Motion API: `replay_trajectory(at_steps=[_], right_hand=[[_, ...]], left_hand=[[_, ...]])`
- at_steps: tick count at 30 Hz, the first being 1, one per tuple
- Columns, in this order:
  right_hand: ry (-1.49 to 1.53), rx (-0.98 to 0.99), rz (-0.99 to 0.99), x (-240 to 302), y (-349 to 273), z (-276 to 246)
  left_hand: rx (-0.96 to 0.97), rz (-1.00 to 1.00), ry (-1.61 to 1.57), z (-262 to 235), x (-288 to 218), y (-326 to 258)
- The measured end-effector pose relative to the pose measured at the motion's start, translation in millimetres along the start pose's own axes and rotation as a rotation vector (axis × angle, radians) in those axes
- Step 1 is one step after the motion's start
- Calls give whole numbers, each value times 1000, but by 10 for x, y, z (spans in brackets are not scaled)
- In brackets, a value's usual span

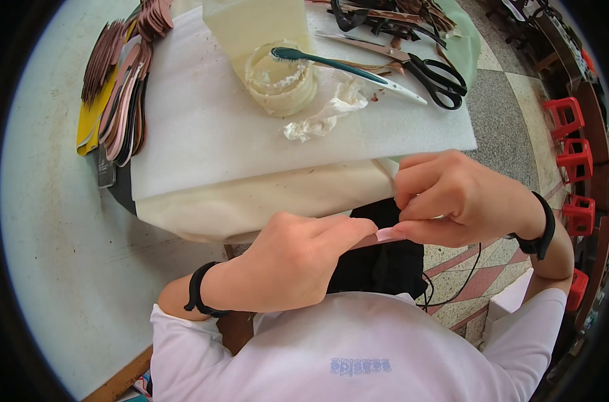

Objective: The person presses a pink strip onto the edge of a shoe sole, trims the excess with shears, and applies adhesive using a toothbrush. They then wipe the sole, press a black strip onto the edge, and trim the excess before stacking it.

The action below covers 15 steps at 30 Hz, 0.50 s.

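Observation:
A narrow pink strip (386,234) is pinched between my two hands, above my lap and just off the table's near edge. My left hand (294,261) is closed, thumb and forefinger on one end of the strip. Fingers curled, my right hand (445,194) grips the other end. Most of the strip is hidden by the fingers, and its material cannot be made out. Beyond the hands stands an open jar (284,100) smeared with white paste. A green and white toothbrush (358,72) rests with its head on the jar rim. Beside the jar lies a crumpled tissue (328,110).
Black-handled scissors (411,63) lie at the far right of the white foam sheet (190,134), near dark strip scraps (385,17). Bundles of brown and pink strips (127,100) lie at the left. Red stools (575,161) stand on the floor at right.

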State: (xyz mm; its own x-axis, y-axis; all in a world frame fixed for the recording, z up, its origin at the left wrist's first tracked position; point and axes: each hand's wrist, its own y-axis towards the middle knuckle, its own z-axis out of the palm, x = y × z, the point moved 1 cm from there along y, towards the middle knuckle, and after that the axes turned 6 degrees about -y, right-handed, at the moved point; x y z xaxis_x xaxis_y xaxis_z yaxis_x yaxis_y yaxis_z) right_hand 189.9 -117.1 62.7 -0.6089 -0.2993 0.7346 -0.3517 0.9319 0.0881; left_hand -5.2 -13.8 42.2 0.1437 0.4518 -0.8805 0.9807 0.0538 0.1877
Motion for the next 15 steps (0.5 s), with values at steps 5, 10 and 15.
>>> replay_trajectory(at_steps=[5, 10, 15], right_hand=[[-104, -51, -94, -12, 62, 55], [-250, -24, -170, -21, 84, 109], [-171, -35, -178, -65, 67, 136]], left_hand=[[-50, 12, 49, 32, 4, 10], [-75, 7, 40, 57, 35, 22], [-110, -25, -65, 90, 96, -3]])
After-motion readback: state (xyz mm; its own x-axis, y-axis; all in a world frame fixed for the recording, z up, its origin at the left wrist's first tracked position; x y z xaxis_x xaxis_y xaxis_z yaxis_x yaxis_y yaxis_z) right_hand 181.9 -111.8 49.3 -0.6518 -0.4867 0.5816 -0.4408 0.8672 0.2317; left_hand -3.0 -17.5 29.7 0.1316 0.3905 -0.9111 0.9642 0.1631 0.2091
